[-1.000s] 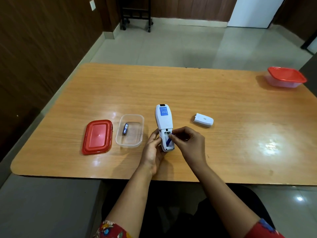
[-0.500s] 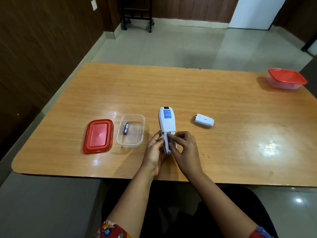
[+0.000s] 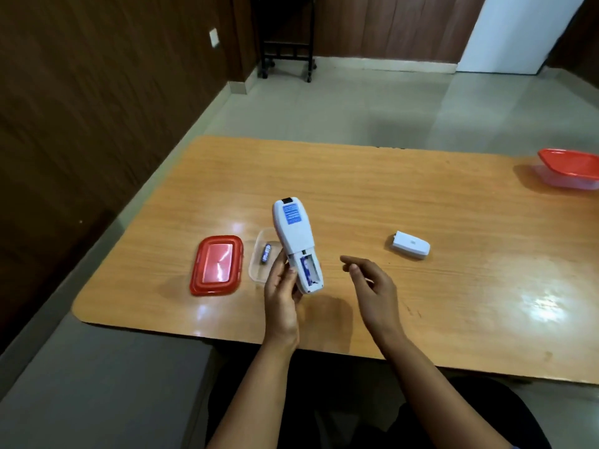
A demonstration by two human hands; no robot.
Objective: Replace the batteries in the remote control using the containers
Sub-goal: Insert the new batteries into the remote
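The wooden table (image 3: 421,196) carries everything, and the remote control (image 3: 293,234) serves as the mark for the rest. Far to the right of the remote and beyond it stands a closed container (image 3: 570,171) with a red top. To the left of the remote lies a loose red lid (image 3: 217,265), and between that lid and the remote sits the open clear container (image 3: 259,273), partly hidden behind the remote. The left hand (image 3: 282,290) grips the remote's lower end, fingers and thumb wrapped round its edges, holding it off the table with its back up and its top tilted away. The right hand (image 3: 372,283) is just right of the remote, apart from it, fingers loosely bent and holding nothing. A second ago its fingertips were in the remote's open bay, pinching and then pressing a battery; it has since drawn back. The white battery cover (image 3: 411,247) lies on the table well to the right of the remote. One blue battery (image 3: 306,270) lies flat in the bay; a second battery (image 3: 266,253) rests in the clear container just left of the remote. This looks like one cell seated, with the other still to fetch and the cover still to fit. Whether the neighbouring slot is filled I cannot tell.
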